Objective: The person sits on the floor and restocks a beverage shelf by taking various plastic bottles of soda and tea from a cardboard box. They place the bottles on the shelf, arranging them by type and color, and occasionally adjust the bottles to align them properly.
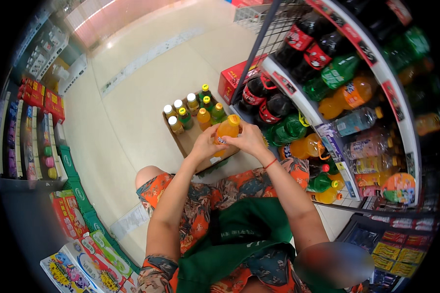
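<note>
An orange soda bottle (228, 128) with an orange cap stands nearly upright between my two hands, above the near right part of an open cardboard box (177, 141). My left hand (204, 145) is wrapped round its left side. From the right, my right hand (251, 140) grips the same bottle, its thumb across the label. The box holds several small bottles: white-capped bottles (175, 125) at the left, green bottles with yellow caps (184, 118), and another orange bottle (204, 119). My hands hide part of the box's near right side.
Close on the right stands a shelf rack (298, 95) with large cola bottles (271, 108), green bottles (288, 131) and orange bottles (305, 146) lying or leaning. A red carton (232, 80) sits beyond the box. Shelves of packaged goods (36, 141) line the left. Pale floor tiles (132, 112) lie between.
</note>
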`<state>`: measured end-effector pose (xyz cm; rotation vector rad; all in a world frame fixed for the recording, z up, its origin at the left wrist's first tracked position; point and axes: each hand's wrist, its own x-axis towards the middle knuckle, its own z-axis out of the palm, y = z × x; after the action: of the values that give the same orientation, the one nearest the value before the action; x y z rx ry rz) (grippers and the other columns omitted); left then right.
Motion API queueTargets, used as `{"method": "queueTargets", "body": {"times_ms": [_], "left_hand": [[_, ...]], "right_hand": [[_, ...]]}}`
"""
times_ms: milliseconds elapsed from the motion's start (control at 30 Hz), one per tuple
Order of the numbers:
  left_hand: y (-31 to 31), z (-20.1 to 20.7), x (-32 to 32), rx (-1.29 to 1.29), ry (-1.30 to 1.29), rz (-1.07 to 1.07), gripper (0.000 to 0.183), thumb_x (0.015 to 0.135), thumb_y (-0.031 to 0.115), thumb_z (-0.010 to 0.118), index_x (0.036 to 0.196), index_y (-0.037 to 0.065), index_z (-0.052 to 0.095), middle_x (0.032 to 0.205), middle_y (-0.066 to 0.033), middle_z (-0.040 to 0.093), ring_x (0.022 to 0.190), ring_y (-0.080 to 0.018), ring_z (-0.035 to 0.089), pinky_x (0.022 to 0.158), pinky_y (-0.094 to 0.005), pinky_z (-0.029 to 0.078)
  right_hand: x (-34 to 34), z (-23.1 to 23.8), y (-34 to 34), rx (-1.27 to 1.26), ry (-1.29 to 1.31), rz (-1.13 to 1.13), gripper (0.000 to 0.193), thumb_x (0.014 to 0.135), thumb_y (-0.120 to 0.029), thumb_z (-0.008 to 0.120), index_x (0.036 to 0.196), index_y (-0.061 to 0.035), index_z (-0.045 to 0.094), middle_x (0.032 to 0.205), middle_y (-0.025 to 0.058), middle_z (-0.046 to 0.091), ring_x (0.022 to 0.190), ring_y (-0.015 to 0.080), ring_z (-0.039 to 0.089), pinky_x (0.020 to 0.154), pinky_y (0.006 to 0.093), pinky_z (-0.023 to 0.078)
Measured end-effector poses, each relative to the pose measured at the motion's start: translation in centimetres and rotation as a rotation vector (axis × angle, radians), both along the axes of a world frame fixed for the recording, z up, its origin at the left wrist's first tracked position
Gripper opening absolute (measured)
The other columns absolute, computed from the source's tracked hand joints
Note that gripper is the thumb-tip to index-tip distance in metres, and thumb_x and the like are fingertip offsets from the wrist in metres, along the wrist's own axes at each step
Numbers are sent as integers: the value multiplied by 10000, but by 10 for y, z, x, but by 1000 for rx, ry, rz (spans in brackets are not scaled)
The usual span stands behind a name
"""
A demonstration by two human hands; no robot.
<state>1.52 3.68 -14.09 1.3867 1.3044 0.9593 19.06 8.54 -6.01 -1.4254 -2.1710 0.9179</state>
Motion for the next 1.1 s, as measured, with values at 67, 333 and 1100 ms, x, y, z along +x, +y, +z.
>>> {"method": "queueTargets", "body": {"times_ms": [67,333,1100], "left_hand": [[-6,40,11,38,-71,6,747,726,76,805,1382,37,451,1272,-72,586,1145,-181,569,986,-327,451],[-16,149,52,242,17,-1,687,757,116,772,1366,13,473,1185,-74,621,1079,-151,589,929,-309,481],[1,362,213,658,-98,-276,695,739,188,795,1326,-4,476,1162,-129,636,1060,-208,623,871,-342,525]], "right_hand": [[10,25,-7,-37,63,-25,604,699,-328,811,1169,-2,618,955,140,715,873,232,707,771,324,543],[53,93,-46,-59,659,-111,608,766,-169,780,1287,16,528,1173,139,650,1037,208,652,868,322,532],[189,256,-105,637,631,-193,849,845,-57,652,1527,-61,147,1481,200,364,1340,283,423,1020,384,454]]}}
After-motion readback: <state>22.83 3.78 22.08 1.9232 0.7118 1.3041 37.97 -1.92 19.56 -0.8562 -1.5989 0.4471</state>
